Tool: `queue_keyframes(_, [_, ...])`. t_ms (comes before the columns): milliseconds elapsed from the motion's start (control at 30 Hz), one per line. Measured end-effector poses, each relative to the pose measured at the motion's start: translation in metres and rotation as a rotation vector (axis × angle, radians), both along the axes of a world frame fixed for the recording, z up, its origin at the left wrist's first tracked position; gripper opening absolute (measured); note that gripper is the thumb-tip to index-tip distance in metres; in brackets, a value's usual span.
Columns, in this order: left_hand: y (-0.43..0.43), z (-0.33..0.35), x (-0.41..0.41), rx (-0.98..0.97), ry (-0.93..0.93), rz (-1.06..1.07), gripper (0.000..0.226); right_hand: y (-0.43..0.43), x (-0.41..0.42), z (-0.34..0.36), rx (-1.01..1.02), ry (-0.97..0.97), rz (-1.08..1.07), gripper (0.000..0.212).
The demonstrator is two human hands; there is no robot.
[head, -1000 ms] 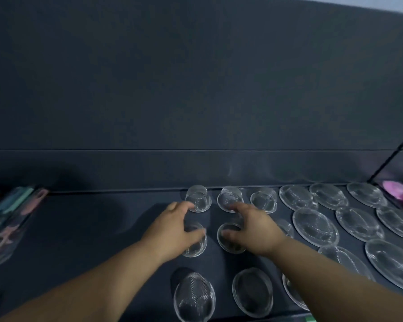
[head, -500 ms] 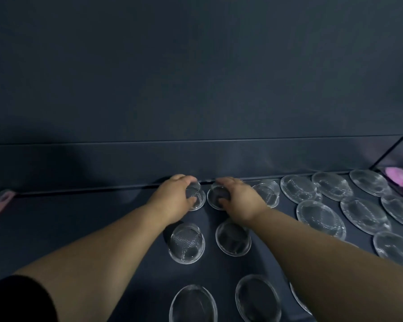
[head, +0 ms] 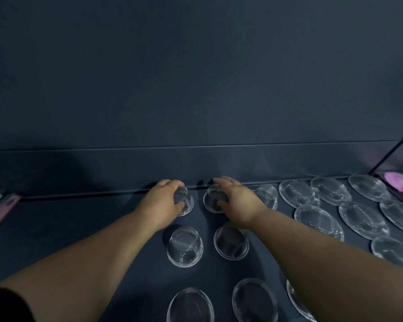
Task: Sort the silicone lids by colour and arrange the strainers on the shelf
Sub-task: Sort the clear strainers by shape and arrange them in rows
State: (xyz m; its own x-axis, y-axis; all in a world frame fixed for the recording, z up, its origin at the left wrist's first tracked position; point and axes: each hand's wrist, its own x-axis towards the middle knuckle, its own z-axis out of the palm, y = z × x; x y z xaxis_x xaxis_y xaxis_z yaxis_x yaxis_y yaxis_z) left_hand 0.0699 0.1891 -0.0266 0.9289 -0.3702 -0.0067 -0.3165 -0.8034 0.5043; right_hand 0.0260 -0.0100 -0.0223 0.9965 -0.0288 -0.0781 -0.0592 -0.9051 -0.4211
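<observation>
- The small mesh strainers (head: 266,196) look light, stiff and thin-rimmed, likely to skid on the shelf (head: 79,228); best pinched across the dome, close to the rim.
- Left hand (head: 163,203) curls fingers and thumb round one inverted strainer (head: 184,202), under its fingertips by the shelf's back edge.
- Right hand (head: 239,205) cups the neighbouring strainer (head: 215,201) likewise, just left of its palm.

A shop-like display shelf (head: 56,228) (home or store, unclear): dark back panel (head: 196,89), clear strainers (head: 184,246) laid in rows.
</observation>
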Motion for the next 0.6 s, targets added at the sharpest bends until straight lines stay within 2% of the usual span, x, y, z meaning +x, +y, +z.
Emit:
queue_keyframes(167, [-0.018,0.013,-0.018,-0.081,-0.094,0.043,0.054,-0.031,-0.017,0.027,0.055,-0.145,-0.083,0.045])
queue_keyframes(333, [-0.068,0.021,-0.062,-0.132,-0.150,-0.032,0.045,-0.086,-0.048,0.030,0.067,-0.090,-0.166,0.025])
queue_keyframes(600, [-0.149,0.017,-0.114,-0.094,-0.046,-0.096,0.055,-0.153,-0.074,0.023,0.075,-0.089,-0.044,0.024])
